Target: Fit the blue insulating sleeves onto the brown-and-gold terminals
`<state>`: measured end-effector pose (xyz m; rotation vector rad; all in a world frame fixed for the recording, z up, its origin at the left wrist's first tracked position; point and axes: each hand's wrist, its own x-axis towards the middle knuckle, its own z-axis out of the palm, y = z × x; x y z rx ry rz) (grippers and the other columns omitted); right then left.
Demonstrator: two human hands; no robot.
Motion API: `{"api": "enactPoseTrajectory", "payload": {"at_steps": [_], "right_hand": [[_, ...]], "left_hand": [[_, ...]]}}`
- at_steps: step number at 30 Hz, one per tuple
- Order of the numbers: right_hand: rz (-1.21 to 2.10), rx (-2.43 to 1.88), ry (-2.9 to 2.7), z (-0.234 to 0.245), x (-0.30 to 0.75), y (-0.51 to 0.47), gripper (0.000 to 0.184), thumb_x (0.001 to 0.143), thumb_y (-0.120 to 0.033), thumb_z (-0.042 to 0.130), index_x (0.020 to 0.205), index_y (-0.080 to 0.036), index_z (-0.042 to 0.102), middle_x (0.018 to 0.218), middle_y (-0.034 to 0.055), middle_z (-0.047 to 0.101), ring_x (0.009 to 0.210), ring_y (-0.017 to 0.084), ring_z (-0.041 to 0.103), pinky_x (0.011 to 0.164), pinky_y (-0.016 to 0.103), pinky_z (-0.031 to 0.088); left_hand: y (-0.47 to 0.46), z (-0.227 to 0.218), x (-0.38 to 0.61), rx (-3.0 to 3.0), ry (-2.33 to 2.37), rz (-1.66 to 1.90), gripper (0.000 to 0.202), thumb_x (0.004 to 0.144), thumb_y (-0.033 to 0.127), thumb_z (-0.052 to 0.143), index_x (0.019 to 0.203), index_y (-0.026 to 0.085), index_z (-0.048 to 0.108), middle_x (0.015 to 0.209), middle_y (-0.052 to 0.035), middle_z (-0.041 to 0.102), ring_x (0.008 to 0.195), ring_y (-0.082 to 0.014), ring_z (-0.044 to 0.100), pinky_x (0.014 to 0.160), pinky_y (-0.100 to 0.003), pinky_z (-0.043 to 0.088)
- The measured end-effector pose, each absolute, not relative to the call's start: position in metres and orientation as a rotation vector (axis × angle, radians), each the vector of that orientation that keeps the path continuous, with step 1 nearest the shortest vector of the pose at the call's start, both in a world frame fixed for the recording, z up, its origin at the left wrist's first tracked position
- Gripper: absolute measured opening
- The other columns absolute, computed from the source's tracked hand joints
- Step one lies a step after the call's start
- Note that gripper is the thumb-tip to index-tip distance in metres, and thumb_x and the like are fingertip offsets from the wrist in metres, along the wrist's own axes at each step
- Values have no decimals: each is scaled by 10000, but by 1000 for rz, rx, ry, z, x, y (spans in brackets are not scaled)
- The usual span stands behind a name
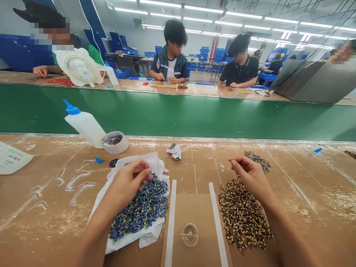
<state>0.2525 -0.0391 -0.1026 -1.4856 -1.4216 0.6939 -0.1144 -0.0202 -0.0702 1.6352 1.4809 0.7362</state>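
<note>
A brown, glossy tabletop (50, 226) ran across the foreground, its far edge meeting a green belt (178, 115). Left of the tabletop's middle, a pile of blue-and-yellow pieces (150, 204) lay on white sheeting (152, 160); right of it lay a pile of dark-and-yellow pieces (244, 218). Between them, towards the near edge, two white strips (170, 222) flanked a clear round dish (190, 234) with a thin stick across it. The left hand (133, 176) hung over the blue pile, fingers curled; the right hand (249, 170) hovered by the dark pile's far end, thumb and fingertips close together. Whether either gripped a piece, I could not tell. By the far edge, towards its left corner, a bottle (86, 128) leaned beside a tape roll (118, 149). Beyond the belt, co-workers sat at another bench (133, 86), with a white fan (80, 68), under bright tube lights (200, 9).
</note>
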Motion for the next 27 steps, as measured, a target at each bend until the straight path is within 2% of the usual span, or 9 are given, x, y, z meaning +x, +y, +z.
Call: {"api": "enactPoseTrajectory", "payload": {"at_steps": [5,7,9,16,19,22,25,27], "right_hand": [[1131,-1287,-1668,-96,195,-68,229,907,-381,530,887,-187,649,725,17,619,666,138,554,593,253,436],[1224,-1227,-1814,-95,176,-81,207,910,-360,538,869,-195,657,736,18,623,694,144,553,619,258,434],[1268,-1185,-1908,-93,165,-89,192,915,-343,538,863,-202,656,723,9,613,678,138,536,615,254,420],[1201,-1209,-1920,-101,166,-90,175,920,-312,530,835,-200,633,664,-10,564,620,128,494,579,245,384],[1202,-1185,-1880,-109,165,-86,131,908,-295,552,937,-201,638,725,-1,599,653,132,526,608,245,412],[1142,-1174,-1823,-118,160,-82,162,897,-274,570,1025,-195,630,816,26,630,708,145,559,641,258,434],[1070,-1162,-1834,-121,156,-80,130,893,-288,586,957,-195,651,835,39,642,732,155,569,657,271,431],[1069,-1151,-1838,-120,154,-80,127,896,-302,588,893,-196,658,818,35,646,725,153,569,661,271,430]], "left_hand": [[-28,-85,-73,1435,1082,741,245,817,271,626,1022,140,595,922,-66,711,826,-160,647,774,-301,519],[-30,-91,-65,1406,1044,745,245,815,252,636,1030,134,621,987,-85,710,935,-183,653,854,-331,516],[-32,-96,-61,1388,1018,744,245,818,243,640,1036,132,637,1008,-92,709,961,-192,655,880,-347,515],[-36,-101,-48,1199,962,659,332,789,292,693,1051,99,627,898,-104,716,810,-195,696,784,-356,545],[-37,-103,-44,1205,948,661,325,767,292,710,1024,108,634,921,-95,706,812,-179,678,766,-332,536],[-40,-105,-42,1237,913,650,272,780,272,686,1005,123,650,948,-68,691,790,-143,646,759,-291,512],[-42,-107,-39,1253,912,588,264,812,280,650,1022,119,644,796,-36,676,706,-127,620,681,-250,473],[-43,-108,-37,1263,909,582,267,813,290,648,1019,120,636,771,-30,665,674,-122,602,634,-231,447]]}}
